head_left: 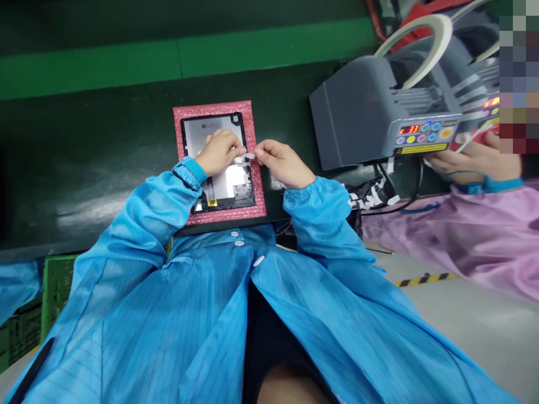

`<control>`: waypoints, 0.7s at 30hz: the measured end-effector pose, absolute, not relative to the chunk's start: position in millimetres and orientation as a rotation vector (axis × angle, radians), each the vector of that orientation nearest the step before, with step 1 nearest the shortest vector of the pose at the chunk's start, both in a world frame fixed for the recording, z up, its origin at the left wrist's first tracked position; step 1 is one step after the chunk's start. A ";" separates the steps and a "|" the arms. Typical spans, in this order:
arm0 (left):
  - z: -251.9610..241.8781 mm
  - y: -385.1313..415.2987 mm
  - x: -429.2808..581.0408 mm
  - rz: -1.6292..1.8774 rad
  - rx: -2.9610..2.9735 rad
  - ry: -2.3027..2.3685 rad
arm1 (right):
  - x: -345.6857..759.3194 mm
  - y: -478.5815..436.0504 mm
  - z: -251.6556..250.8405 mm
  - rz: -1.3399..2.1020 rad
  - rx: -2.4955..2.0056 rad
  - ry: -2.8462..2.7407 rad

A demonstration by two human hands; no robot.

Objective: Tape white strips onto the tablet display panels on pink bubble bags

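Note:
A short strip of white tape [250, 156] stretches between my two hands, over the right edge of a tablet screen panel. My right hand [288, 164] pinches its right end between thumb and forefinger. At the other end, the fingertips of my left hand [219, 152] are closed on the tape, with the palm over the panel. The tablet screen panel [219, 184], silvery with a black frame and a small yellow label, lies on a pink bubble-wrap sheet [259, 193]. My left hand covers part of the panel's middle.
Right of my hands stands a grey tape dispenser [362, 112] with a lit red display and a white tape roll [442, 42]. A co-worker's hand [480, 160] is beside it. Black cables and a black bag with white scraps [373, 193] sit at the table edge.

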State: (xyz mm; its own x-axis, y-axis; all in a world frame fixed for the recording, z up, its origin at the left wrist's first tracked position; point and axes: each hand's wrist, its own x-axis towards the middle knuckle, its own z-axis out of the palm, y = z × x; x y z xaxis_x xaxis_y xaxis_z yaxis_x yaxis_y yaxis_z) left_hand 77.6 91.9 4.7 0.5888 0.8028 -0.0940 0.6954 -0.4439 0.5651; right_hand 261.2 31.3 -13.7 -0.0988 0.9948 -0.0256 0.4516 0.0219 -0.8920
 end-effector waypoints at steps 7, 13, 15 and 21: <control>2.6 96.0 79.0 0.179 2.216 1.231 | 264.8 34.0 -25.4 0.871 -1.634 -1.458; 3.1 94.8 83.9 0.108 2.217 1.267 | 255.1 40.7 -32.7 0.765 -1.674 -1.643; 1.9 90.9 87.2 0.077 2.231 1.335 | 253.0 42.8 -37.8 0.678 -1.703 -1.718; -3.6 79.5 92.6 0.096 2.306 1.445 | 249.4 45.5 -51.4 0.510 -1.836 -1.793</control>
